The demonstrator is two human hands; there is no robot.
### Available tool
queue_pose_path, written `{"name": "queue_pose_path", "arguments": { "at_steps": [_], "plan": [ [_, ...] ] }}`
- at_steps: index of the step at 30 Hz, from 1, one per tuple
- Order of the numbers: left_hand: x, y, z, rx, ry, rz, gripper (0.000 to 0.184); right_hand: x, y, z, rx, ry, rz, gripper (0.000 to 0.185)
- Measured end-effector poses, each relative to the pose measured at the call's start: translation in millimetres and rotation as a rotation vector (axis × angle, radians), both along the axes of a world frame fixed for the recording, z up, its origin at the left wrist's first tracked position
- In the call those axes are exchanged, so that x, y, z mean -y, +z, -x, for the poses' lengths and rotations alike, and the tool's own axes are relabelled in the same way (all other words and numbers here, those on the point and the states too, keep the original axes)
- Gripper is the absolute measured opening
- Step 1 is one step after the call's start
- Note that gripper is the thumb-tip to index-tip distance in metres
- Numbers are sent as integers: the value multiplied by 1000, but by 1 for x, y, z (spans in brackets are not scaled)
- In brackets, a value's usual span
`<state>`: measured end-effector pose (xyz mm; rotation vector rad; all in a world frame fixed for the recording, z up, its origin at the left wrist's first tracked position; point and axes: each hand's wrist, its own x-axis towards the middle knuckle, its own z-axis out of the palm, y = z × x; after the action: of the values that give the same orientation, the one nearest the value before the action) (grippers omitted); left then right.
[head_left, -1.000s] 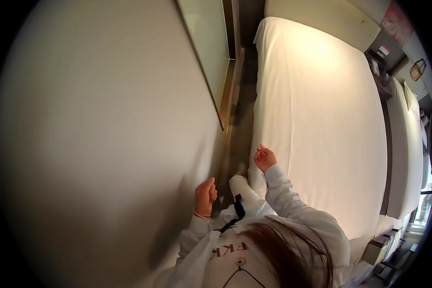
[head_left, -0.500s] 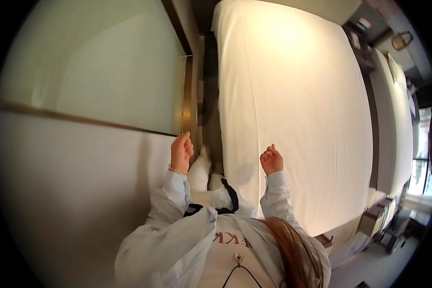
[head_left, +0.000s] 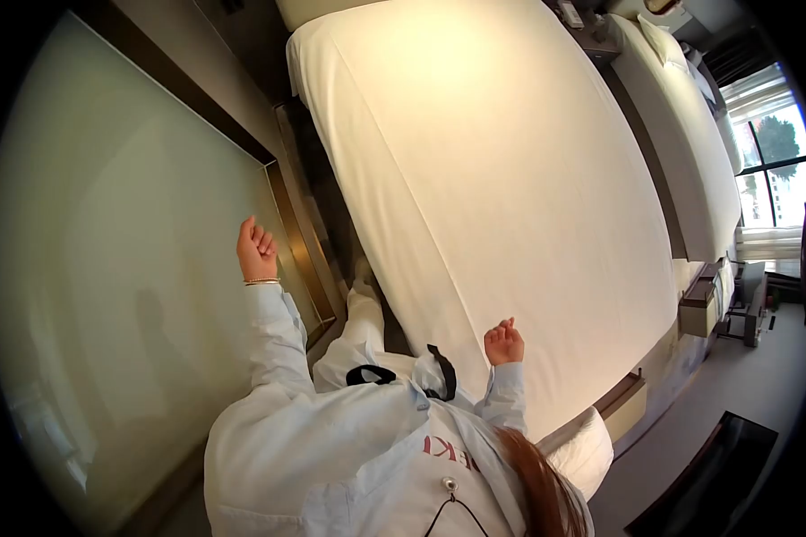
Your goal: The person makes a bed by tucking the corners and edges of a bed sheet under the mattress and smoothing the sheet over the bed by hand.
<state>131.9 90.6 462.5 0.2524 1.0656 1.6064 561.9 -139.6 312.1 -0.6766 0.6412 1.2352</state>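
Holding up 2 half-curled, empty hands (head_left: pixel 258 252) (head_left: pixel 504 344), beside white bed (head_left: pixel 528 197), window (head_left: pixel 768 148) now showing more fully

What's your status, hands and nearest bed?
Left hand and right hand raised, loosely curled, no object visible in either. Nearest bed covered in white. Glassy panel on left side.

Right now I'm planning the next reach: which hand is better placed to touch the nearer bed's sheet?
Likely the right hand: it appears over the white sheet, while the left hand appears in front of the glassy panel.
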Motion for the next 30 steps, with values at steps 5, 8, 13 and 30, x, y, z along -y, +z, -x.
{"name": "queue_pose_path", "arguments": {
  "at_steps": [5, 8, 13, 30],
  "plan": [
    [-48, 47, 126, 35, 46, -21, 37, -64, 77, 134, -7, 94, -98, 23],
    [-15, 84, 105, 91, 17, -17, 36, -58, 146, 133, 61, 217, -165, 21],
    [31, 169, 97, 99, 66, -52, 35, -33, 226, 120, 131, 296, -103, 21],
    [-172, -63, 190, 346, -97, 211, 33, -190, 107, 243, 221, 334, 69, 22]
  ]
}}
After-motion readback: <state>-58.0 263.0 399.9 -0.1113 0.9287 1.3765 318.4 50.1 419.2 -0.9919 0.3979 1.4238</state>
